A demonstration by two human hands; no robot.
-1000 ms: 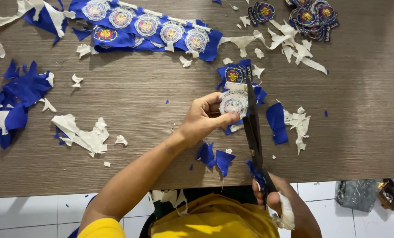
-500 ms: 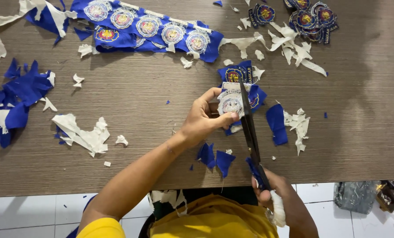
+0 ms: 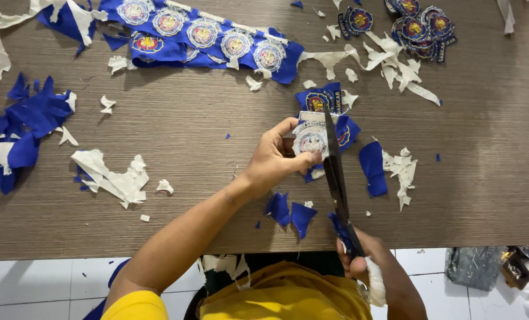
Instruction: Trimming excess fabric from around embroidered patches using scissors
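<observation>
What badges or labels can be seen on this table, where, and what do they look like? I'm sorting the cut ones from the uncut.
Round badge: held by left hand, white and grey, at the scissors in right hand.
Badge strip: top centre, blue cloth, row of round emblems.
Cut badges pile: top right, dark blue.
Blue badge: above the held badge.

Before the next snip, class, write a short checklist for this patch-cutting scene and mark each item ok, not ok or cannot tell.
1. Left hand grips the round patch: ok.
2. Right hand holds the scissors: ok.
3. Blades meet the patch's right edge: ok.
4. Fingertips out of the blades' path: cannot tell.
5. Table free of scraps: not ok.
</observation>
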